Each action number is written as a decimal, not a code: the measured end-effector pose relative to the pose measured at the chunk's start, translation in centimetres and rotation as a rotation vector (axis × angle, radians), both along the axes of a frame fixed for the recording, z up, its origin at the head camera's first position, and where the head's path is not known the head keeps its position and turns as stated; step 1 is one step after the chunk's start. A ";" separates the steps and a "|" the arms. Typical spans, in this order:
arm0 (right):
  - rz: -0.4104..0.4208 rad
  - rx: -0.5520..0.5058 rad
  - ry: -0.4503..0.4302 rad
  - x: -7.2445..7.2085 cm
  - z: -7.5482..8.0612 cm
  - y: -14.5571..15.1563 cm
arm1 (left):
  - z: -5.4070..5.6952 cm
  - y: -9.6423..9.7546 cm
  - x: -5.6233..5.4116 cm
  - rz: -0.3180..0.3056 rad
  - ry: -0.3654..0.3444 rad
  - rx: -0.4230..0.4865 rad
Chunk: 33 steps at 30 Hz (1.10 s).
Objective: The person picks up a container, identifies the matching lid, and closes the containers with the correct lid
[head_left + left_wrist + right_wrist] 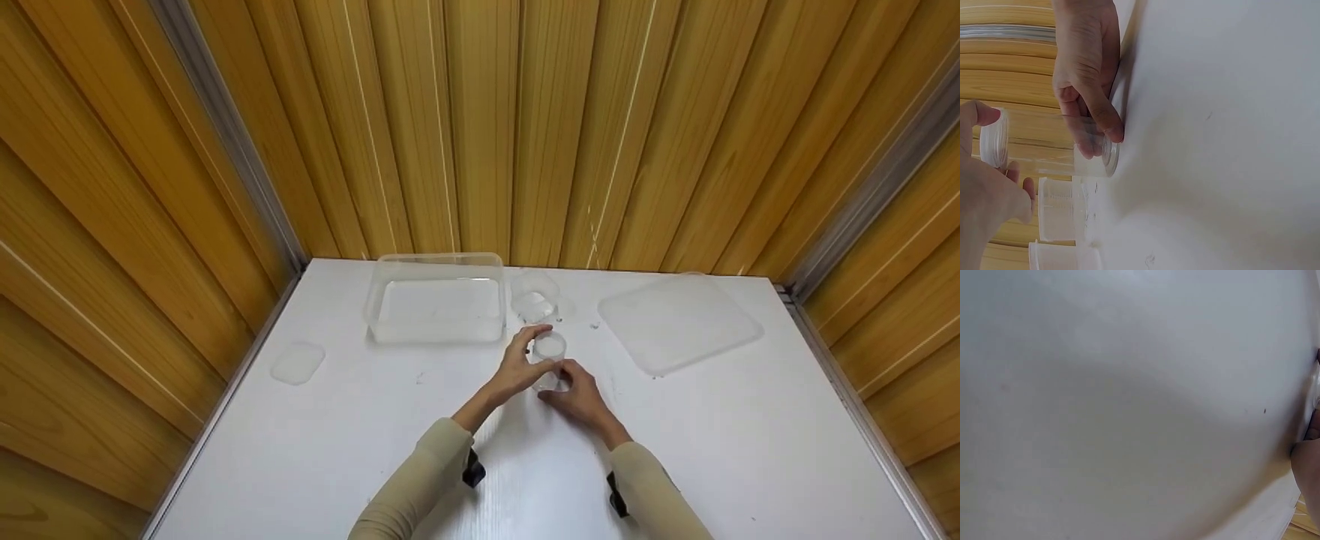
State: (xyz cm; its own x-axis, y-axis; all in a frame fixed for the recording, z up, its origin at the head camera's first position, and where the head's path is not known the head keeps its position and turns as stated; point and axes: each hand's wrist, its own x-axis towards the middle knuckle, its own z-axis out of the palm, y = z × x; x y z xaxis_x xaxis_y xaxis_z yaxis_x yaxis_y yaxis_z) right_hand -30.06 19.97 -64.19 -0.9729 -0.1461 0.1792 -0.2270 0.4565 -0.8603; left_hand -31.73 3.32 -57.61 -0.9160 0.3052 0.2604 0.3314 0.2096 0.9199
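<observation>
A tall clear cylindrical jar with a ridged translucent lid stands upright on the white table, between the two hands. My left hand grips the lid at the top, thumb on one side and fingers on the other. Low on the jar, my right hand holds the base between thumb and fingers. In the right wrist view only a sliver of the right hand shows at the right edge, beside bare table.
Behind the jar is a small clear container, next to a large translucent rectangular box. A large flat lid lies at the right, a small lid at the left. Wood-patterned walls enclose the white table.
</observation>
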 end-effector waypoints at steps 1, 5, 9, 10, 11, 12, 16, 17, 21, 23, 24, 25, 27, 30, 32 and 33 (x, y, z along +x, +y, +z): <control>0.001 -0.003 0.002 0.0 0.0 -0.1 | 0.0 -0.1 0.0 -0.005 -0.004 -0.006; 0.003 -0.020 0.010 0.0 0.0 -0.2 | 0.1 -0.4 0.2 -0.004 -0.028 -0.007; 0.001 -0.025 0.013 0.0 -0.1 -0.1 | 0.0 -0.3 0.2 0.068 -0.003 -0.016; -0.001 -0.023 0.020 0.0 -0.1 -0.1 | -0.1 -0.2 0.2 0.090 0.011 -0.018; -0.004 -0.022 0.021 0.1 -0.1 -0.1 | -0.1 -0.1 0.3 0.112 0.031 -0.020; -0.006 -0.022 0.016 0.1 -0.1 0.0 | -0.2 0.0 0.3 0.133 0.050 -0.023; -0.011 -0.025 -0.005 0.2 0.0 -0.1 | -0.2 0.5 0.3 0.183 0.084 -0.020; -0.011 -0.028 -0.018 0.1 0.0 -0.1 | -0.2 0.5 0.3 0.190 0.089 -0.023; -0.007 -0.021 -0.029 0.2 -0.1 -0.2 | -0.4 0.6 0.3 0.198 0.105 -0.020; 0.000 -0.016 -0.031 0.2 -0.1 -0.3 | -0.4 0.5 0.3 0.196 0.111 -0.021; 0.003 -0.016 -0.031 0.2 -0.1 -0.3 | -0.5 0.4 0.3 0.192 0.113 -0.019; 0.006 -0.017 -0.029 0.2 -0.1 -0.3 | -0.4 0.4 0.3 0.186 0.107 -0.022; 0.009 -0.022 -0.024 0.1 -0.1 -0.2 | -0.3 0.2 0.2 0.170 0.100 -0.033; 0.008 -0.029 -0.011 0.0 -0.1 -0.1 | -0.2 0.0 0.1 0.129 0.073 -0.037; 0.005 -0.023 -0.006 0.0 -0.1 0.0 | -0.1 -0.1 0.0 0.098 0.047 -0.038; 0.004 -0.022 -0.005 0.0 -0.1 0.0 | 0.0 -0.1 0.0 0.081 0.034 -0.035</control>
State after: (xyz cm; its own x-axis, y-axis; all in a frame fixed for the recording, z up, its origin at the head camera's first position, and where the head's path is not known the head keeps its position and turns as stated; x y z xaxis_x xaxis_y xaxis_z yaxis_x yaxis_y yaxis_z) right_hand -30.06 19.98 -64.26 -0.9731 -0.1462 0.1779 -0.2248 0.4364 -0.8712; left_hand -31.72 3.24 -57.65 -0.9289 0.2400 0.2821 0.3429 0.2690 0.9000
